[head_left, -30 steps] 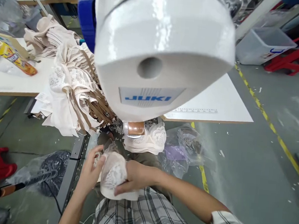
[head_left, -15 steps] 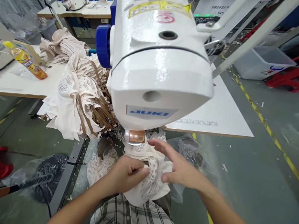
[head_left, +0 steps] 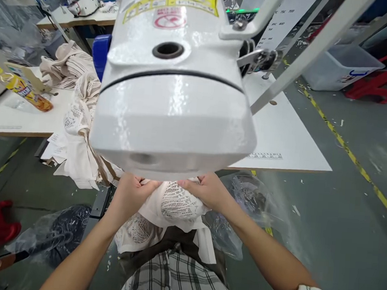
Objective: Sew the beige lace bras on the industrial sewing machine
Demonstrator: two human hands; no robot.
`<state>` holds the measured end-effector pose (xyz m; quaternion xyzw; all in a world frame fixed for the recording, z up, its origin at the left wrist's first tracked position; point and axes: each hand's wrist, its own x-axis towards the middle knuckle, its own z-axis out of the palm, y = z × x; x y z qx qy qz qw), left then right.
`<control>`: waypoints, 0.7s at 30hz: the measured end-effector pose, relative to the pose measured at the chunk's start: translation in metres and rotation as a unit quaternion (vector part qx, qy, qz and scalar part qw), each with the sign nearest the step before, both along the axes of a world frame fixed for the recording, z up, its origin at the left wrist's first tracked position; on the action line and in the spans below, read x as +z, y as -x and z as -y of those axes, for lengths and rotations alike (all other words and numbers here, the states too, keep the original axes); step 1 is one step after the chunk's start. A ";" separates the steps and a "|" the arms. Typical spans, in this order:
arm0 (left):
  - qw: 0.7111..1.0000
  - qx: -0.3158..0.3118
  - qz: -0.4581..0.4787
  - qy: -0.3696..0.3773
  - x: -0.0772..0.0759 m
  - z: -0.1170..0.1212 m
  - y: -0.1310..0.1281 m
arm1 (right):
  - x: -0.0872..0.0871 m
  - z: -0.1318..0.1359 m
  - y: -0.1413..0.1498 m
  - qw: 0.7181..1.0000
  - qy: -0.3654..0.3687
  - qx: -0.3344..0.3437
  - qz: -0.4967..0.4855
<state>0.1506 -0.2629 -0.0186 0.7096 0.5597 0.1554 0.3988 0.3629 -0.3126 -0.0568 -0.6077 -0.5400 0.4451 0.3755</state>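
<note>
A cream lace bra (head_left: 179, 203) hangs below the head of a white sewing machine (head_left: 175, 121), with its cups and a loose band draped over my lap. My left hand (head_left: 129, 199) is closed on the bra's upper edge at the left. On the other side of the lace cup, my right hand (head_left: 210, 192) pinches the same edge between thumb and fingers. The machine head hides the fingertips of both hands, the needle area and the far part of the cloth.
To the left, a pile of cream lace garments (head_left: 81, 123) with brown straps hangs over the table edge. A drink bottle (head_left: 20, 87) lies tilted on the white table (head_left: 1, 118). Plastic bags (head_left: 246, 198) sit on the floor at right; a grey tub (head_left: 342, 67) stands farther back.
My right hand has gone from open beside the bra to gripping its edge. My left hand has moved left and up. The machine head now appears larger and closer.
</note>
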 end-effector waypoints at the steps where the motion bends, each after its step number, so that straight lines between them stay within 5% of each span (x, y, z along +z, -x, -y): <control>1: 1.000 0.009 -0.004 -0.014 -0.002 -0.002 0.000 | -0.001 -0.003 0.000 1.000 -0.006 -0.007 -0.002; 13: 0.992 -0.041 0.109 -0.055 0.006 -0.010 -0.013 | -0.011 -0.011 -0.007 1.000 -0.011 0.009 -0.016; 18: 0.995 -0.035 0.046 -0.087 0.007 -0.008 -0.007 | -0.044 0.001 -0.007 0.984 0.038 0.038 -0.172; 21: 0.999 -0.005 -0.003 -0.046 0.001 -0.009 0.002 | -0.070 0.010 -0.008 0.958 0.058 0.148 -0.239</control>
